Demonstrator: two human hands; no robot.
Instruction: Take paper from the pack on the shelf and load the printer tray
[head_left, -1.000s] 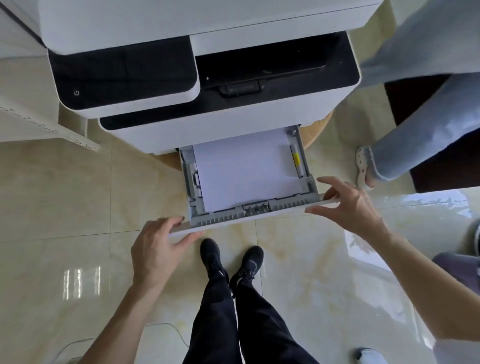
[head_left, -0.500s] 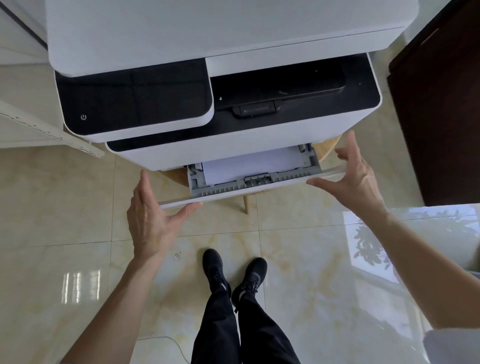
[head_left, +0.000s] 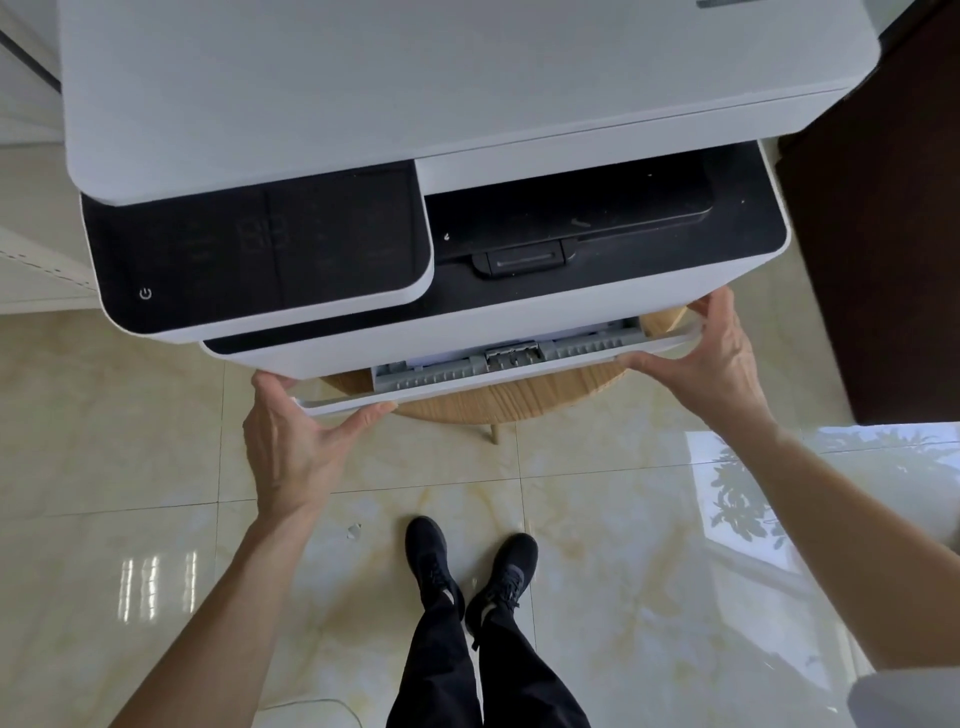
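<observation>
A white printer (head_left: 415, 104) with a black control panel stands on a round wooden stool (head_left: 509, 397). Its paper tray (head_left: 493, 376) sticks out only a little; a thin sliver of white paper (head_left: 441, 359) and grey plastic guides show inside. My left hand (head_left: 296, 441) cups the tray's left front corner, thumb under the front lip. At the tray's right end my right hand (head_left: 711, 358) holds the front panel, fingers over the top edge. The paper pack and the shelf holding it are out of view.
Glossy beige floor tiles spread below. A dark brown cabinet (head_left: 883, 234) rises at the right. A white shelf edge (head_left: 36, 270) shows at the left. My legs in black trousers and black shoes (head_left: 467, 577) stand in front of the stool.
The tray has slid far into the printer, so the paper stack is almost hidden. Both hands moved forward with it. The other person's legs at the right have left view.
</observation>
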